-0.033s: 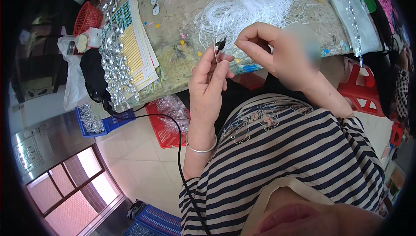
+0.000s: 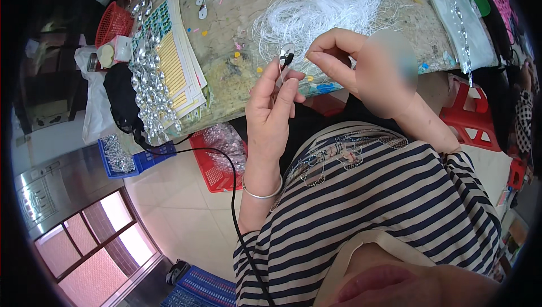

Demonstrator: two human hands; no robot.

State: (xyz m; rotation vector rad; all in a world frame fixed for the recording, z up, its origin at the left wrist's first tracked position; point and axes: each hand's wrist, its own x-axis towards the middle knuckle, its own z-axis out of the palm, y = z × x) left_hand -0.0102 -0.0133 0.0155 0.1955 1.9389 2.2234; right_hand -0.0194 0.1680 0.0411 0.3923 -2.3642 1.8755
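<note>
My left hand (image 2: pixel 274 95) pinches a flat, shiny, mirror-like crystal pendant (image 2: pixel 287 53) upright between thumb and fingers, above the table's near edge. Just right of it, my right hand (image 2: pixel 344 64) is closed in a pinch of thumb and forefinger. A tiny pale tip shows at those fingertips; what it belongs to is too small to make out. The two hands are apart. Behind them a loose tangle of white thread (image 2: pixel 322 19) lies on the worn, paint-spotted table (image 2: pixel 226 75).
Strands of clear crystal drops (image 2: pixel 152 92) hang over the table's left side, beside printed sheets (image 2: pixel 180 64) and a red basket (image 2: pixel 113 23). A black cable (image 2: pixel 233 188) runs past my left arm. Below stand a red crate (image 2: pixel 209 171), a blue bin (image 2: pixel 113 160) and a red stool (image 2: pixel 468 118).
The crystal pendant has turned slightly in my left hand, so its face catches the light differently. Both hands stay in nearly the same place.
</note>
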